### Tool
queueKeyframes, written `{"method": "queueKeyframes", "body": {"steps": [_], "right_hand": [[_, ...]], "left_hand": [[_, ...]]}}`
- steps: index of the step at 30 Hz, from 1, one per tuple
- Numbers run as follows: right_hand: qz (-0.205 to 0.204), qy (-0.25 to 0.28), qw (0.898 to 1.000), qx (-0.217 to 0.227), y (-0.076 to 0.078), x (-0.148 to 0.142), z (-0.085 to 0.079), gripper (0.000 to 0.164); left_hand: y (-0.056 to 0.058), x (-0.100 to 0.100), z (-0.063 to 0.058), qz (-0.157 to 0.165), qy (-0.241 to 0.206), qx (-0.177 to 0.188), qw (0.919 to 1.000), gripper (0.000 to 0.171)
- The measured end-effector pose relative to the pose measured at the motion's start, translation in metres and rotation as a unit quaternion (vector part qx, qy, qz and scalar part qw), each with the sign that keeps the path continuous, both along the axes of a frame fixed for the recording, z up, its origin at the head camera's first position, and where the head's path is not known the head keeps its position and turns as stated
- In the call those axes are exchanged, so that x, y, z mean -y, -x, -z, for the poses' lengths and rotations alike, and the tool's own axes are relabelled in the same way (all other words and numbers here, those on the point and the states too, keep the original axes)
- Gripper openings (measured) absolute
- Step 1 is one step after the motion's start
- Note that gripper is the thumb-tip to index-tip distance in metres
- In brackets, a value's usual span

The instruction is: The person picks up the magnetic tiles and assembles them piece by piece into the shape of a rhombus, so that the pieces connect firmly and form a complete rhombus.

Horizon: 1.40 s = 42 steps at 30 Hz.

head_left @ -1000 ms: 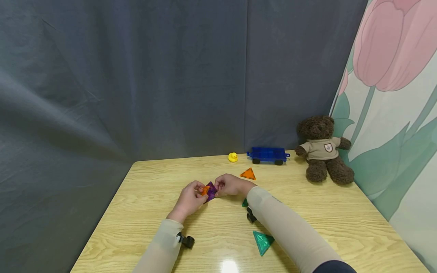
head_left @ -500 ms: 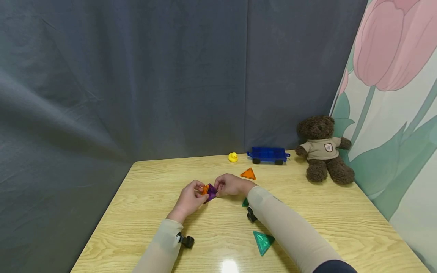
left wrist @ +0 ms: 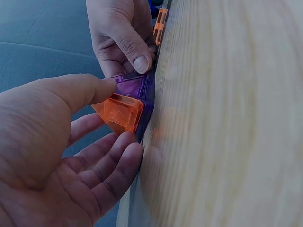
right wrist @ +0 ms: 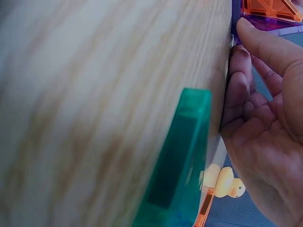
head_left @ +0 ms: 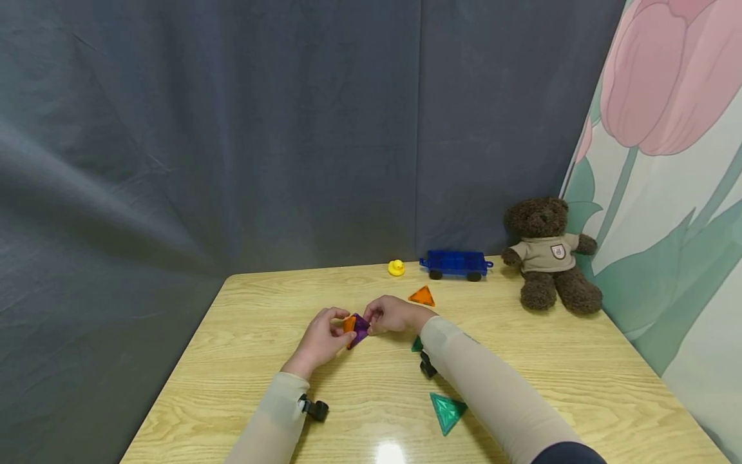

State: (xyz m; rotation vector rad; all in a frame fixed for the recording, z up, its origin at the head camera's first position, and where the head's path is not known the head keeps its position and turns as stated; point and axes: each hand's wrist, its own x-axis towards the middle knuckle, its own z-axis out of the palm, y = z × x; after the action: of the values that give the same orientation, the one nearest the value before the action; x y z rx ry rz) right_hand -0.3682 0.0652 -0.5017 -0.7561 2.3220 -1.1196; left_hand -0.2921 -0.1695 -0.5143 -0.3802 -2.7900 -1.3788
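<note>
An orange translucent triangle tile (left wrist: 119, 113) stands tilted against purple translucent tiles (head_left: 361, 328), low over the tabletop. My left hand (head_left: 320, 339) pinches the orange tile between thumb and fingers, the thumb also reaching the purple edge in the left wrist view. At the other side, my right hand (head_left: 394, 316) pinches a corner of the purple pieces with thumb and fingertips. In the right wrist view, the right thumb (right wrist: 265, 45) presses beside the purple tile (right wrist: 272, 24). Part of the joined tiles is hidden behind the fingers.
Beyond the hands lie an orange triangle tile (head_left: 422, 296), a yellow duck (head_left: 397, 268) and a blue wheeled car base (head_left: 456, 262). A teddy bear (head_left: 543, 254) sits back right. Green tiles (head_left: 447, 412) lie near and partly under the right forearm.
The purple tiles have turned slightly and shifted a little toward me, and the orange tile's tilt has changed between my fingers. Both hands stay almost in place.
</note>
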Motion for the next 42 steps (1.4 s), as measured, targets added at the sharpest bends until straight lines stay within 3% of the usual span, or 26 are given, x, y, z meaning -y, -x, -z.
{"method": "queueKeyframes", "body": {"steps": [7,16,21,29,35,42], "right_hand": [[-0.002,-0.001,1.0,0.01,0.002,-0.001,0.0,0.009],[-0.029,-0.033,0.999,-0.01,0.004,-0.005,-0.006,0.019],[-0.035,-0.016,0.999,-0.014,0.001,-0.012,-0.011,0.017],[-0.035,0.038,0.998,-0.039,-0.016,-0.022,-0.024,0.018],[-0.013,0.013,0.996,-0.083,-0.032,-0.032,-0.028,0.016],[0.014,0.032,0.996,-0.084,-0.049,-0.053,-0.029,0.016]], "left_hand": [[0.002,0.002,0.002,0.011,-0.007,0.007,0.9999,0.043],[0.002,0.002,0.001,0.006,-0.009,0.018,0.9998,0.042],[0.002,0.002,0.001,0.005,-0.005,0.013,0.9999,0.043],[0.001,0.003,0.001,0.003,0.002,0.005,1.0,0.043],[0.0,0.003,0.0,-0.003,0.021,-0.009,0.9997,0.042],[-0.002,0.005,0.0,-0.018,0.042,-0.01,0.9989,0.042]]}}
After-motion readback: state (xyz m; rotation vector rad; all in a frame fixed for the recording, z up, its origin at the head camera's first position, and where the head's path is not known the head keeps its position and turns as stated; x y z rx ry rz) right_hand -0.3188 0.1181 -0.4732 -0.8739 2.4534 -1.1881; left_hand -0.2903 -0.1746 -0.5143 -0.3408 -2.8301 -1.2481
